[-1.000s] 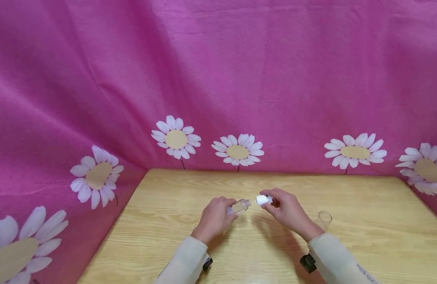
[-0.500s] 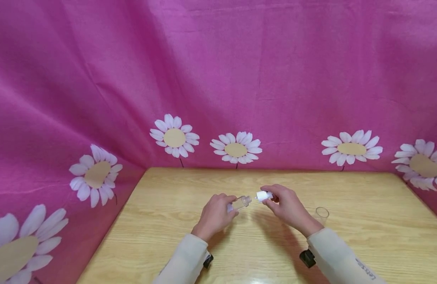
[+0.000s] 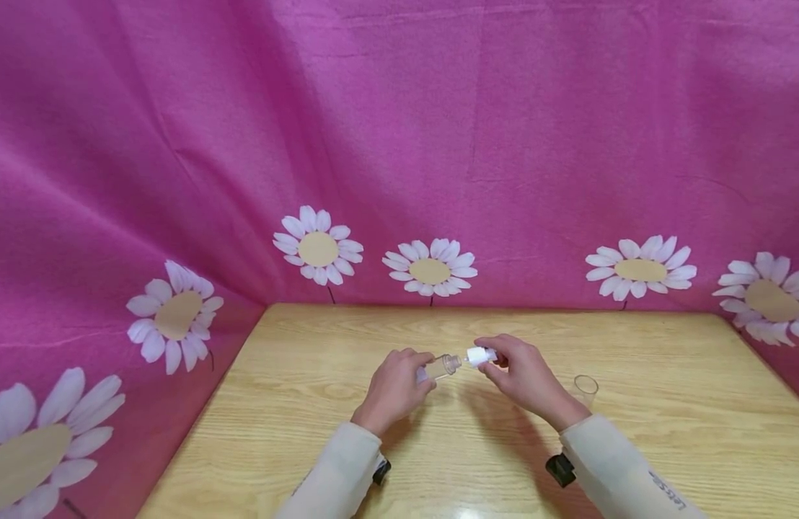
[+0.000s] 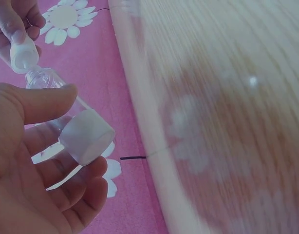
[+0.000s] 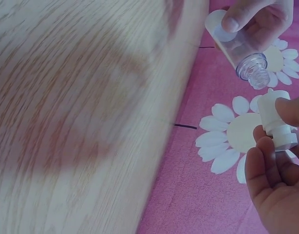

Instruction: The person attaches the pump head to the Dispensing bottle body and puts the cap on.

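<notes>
My left hand (image 3: 394, 386) grips a small clear bottle (image 3: 443, 367) by its lower body, tilted so the mouth points right. Its white base (image 4: 87, 136) shows between the thumb and fingers in the left wrist view. The threaded neck (image 5: 256, 75) is uncovered. Facing it, my right hand (image 3: 526, 375) pinches a white pump head (image 3: 479, 356) between thumb and fingers. In the right wrist view the pump head (image 5: 276, 117) lies just off the bottle mouth, lined up roughly with it. Both are held above the table.
A clear, open-topped cap (image 3: 585, 386) stands on the wooden table (image 3: 347, 331), beside my right wrist. Behind and to the left hangs a pink cloth (image 3: 503, 144) printed with daisies. A dark wrist mount (image 3: 560, 470) sits under the right sleeve.
The gap between pump head and bottle mouth has narrowed a little. Both hands keep their holds. The whole head view has shifted slightly, with the table and cap appearing a little higher.
</notes>
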Demonstrator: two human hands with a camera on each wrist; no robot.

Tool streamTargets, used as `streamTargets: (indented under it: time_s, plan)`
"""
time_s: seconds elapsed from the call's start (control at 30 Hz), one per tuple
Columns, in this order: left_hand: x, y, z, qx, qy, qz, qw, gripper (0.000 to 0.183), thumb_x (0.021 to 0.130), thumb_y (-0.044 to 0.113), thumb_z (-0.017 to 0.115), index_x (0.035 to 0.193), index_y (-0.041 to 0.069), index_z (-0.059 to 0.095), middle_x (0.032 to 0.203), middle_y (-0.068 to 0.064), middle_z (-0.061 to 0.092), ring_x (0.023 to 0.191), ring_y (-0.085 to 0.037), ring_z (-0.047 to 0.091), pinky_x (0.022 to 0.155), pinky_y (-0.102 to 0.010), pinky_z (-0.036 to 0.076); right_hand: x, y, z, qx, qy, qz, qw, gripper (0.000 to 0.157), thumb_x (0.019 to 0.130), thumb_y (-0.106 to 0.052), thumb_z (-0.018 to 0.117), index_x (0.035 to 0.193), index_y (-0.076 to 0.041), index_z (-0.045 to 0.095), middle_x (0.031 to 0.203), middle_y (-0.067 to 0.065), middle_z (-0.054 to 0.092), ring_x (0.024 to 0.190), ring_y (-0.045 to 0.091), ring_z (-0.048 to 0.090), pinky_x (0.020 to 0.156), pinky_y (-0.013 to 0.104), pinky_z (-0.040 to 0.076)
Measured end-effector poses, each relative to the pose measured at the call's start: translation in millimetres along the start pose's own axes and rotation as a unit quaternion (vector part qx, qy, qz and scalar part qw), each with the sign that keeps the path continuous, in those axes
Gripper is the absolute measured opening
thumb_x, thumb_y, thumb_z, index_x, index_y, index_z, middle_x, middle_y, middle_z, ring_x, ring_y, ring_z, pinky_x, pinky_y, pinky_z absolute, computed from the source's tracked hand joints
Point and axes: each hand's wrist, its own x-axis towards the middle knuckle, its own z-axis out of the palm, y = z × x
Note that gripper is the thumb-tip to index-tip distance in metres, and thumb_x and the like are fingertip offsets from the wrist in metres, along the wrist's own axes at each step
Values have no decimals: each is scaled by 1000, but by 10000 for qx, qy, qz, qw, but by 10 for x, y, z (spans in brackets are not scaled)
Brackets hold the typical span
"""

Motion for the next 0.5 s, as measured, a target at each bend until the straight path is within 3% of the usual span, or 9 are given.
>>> streamTargets:
  time_s: [0.5]
  plan:
    - [10, 7, -30, 110, 22, -33, 9999, 36, 77, 29, 72, 112, 23, 65, 102, 2, 66, 82, -13, 52, 63, -22, 40, 18, -38, -2, -30, -22, 37, 10000, 32, 79, -11, 68, 110, -7, 65, 78, -1, 55, 65, 11, 43, 55, 19, 34]
